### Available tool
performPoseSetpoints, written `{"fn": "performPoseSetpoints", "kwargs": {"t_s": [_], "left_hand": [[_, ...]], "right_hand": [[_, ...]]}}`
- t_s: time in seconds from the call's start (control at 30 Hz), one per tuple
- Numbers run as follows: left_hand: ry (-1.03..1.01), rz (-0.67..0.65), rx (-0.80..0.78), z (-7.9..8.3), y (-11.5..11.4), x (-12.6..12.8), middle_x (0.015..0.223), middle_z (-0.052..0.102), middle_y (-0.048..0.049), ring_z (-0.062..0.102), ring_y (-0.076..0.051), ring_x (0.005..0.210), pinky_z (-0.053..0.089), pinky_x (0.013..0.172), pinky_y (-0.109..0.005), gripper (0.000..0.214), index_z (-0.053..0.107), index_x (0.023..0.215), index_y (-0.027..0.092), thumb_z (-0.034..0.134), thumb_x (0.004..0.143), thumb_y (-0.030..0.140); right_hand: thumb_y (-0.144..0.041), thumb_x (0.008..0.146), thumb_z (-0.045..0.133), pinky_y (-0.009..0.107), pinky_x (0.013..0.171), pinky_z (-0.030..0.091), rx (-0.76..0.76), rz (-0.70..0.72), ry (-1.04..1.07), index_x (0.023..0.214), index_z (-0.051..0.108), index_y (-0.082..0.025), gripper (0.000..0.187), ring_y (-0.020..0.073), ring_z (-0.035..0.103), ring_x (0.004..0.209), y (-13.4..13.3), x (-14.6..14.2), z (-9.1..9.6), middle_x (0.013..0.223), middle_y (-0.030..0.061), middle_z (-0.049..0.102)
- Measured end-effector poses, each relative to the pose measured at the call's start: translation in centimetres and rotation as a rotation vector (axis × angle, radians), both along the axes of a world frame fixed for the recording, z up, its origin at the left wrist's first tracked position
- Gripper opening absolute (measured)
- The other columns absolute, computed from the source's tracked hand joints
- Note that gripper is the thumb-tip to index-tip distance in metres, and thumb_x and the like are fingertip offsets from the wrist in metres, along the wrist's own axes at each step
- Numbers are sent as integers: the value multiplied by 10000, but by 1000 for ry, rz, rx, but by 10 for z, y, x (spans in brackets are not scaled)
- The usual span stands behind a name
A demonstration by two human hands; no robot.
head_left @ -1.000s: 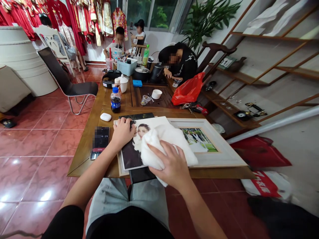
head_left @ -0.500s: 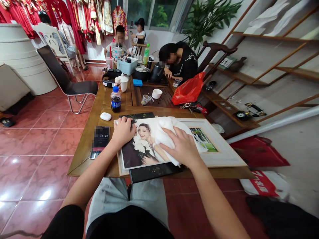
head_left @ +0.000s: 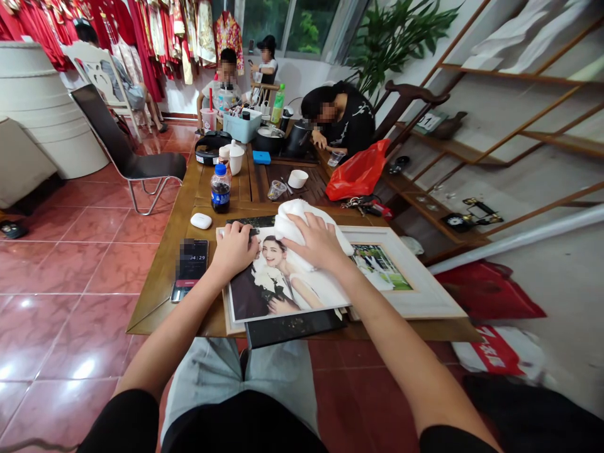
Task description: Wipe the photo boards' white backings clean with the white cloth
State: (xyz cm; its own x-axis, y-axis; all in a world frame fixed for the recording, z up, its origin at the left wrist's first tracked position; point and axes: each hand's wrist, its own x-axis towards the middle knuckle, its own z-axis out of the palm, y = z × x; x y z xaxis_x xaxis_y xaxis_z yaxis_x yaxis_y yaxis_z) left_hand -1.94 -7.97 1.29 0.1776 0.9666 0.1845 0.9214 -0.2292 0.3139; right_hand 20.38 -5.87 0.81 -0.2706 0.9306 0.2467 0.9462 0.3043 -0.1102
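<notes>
Upward across the print, the right hand had moved, bringing a bunched white cloth to the top edge of a glossy wedding portrait print; its fingers curved over the cloth, clamped on it and pressing it down; the left hand lay on the print's upper left corner, its fingers slightly apart and flat; the print rested on a dark board on the wooden surface, just beside a white-matted framed photograph.

Beyond the hands, a plastic bottle held dark cola; a blue plastic tub was crammed with small items too jumbled to tell; a clear cup held a red straw; a small clear cup had something in it that was too small to tell; a white bowl stood nearby, its contents hidden; a red plastic bag lay bulging at the far edge, near a seated person's hand.
</notes>
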Motion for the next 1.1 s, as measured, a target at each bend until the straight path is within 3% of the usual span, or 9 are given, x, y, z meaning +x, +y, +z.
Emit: {"fn": "performPoseSetpoints", "kwargs": {"t_s": [0.3, 0.8, 1.1], "left_hand": [[-30, 41, -12, 0, -3, 2, 1244, 598, -125, 517, -294, 1212, 399, 1054, -486, 300, 604, 1236, 197, 446, 1014, 323], [-48, 68, -28, 1, -5, 3, 1264, 594, -127, 512, -301, 1232, 434, 1010, -477, 299, 600, 1245, 206, 449, 1020, 332], [-13, 64, -36, 2, -5, 4, 1281, 585, -132, 505, -306, 1248, 437, 1011, -477, 316, 590, 1260, 181, 429, 1033, 329]], "right_hand": [[-620, 964, 416, 564, 995, 356, 28, 73, -26, 1521, 425, -285, 650, 383, 453, 1257, -16, 0, -3, 1410, 173, 511], [-525, 928, 513, 511, 1002, 350, 130, 165, -50, 1481, 486, -249, 619, 358, 480, 1231, -110, 18, -16, 1345, 173, 521], [-457, 863, 594, 555, 1033, 313, 122, 268, -41, 1485, 492, -248, 664, 378, 446, 1252, -138, -7, -12, 1377, 185, 475]]}}
